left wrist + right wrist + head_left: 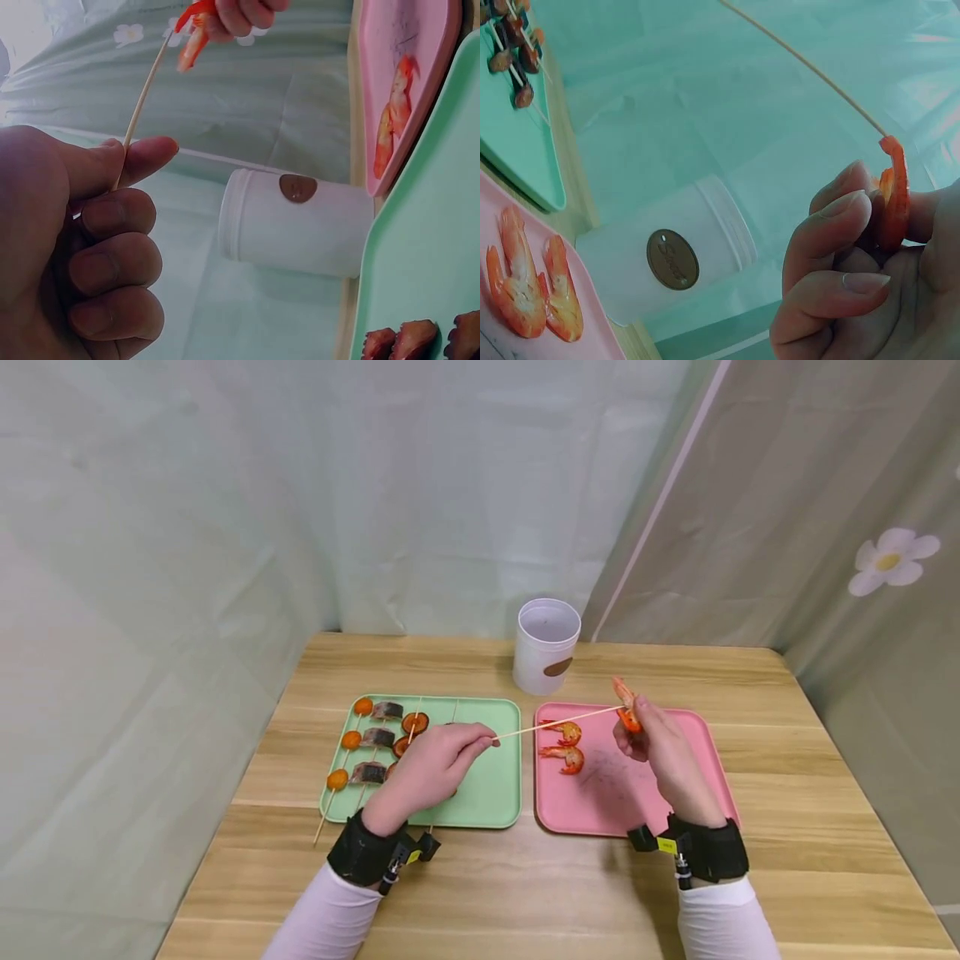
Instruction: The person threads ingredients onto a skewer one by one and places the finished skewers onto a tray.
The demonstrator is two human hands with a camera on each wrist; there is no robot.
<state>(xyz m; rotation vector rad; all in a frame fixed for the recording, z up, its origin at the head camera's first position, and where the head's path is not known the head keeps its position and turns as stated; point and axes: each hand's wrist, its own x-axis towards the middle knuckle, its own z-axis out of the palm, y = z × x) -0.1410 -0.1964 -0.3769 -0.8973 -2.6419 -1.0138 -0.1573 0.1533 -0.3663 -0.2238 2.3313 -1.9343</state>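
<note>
My left hand (438, 762) is above the green tray (495, 789), pinching a thin wooden skewer (558, 723) between thumb and forefinger. Its far end meets a cooked orange shrimp (896, 202) that my right hand (660, 747) pinches over the pink tray (637, 806). In the right wrist view the tip touches one end of the shrimp; how deep it goes I cannot tell. Two more shrimp lie at the pink tray's left side, a nearer shrimp (567, 759) and a farther shrimp (570, 732).
The green tray bears loaded skewers: orange balls (351, 740), dark-skinned fish pieces (377, 737) and brown mushroom-like slices (415, 722), partly hidden by my left hand. A white canister (536, 664) with a brown label stands behind the trays on the wooden table (555, 893).
</note>
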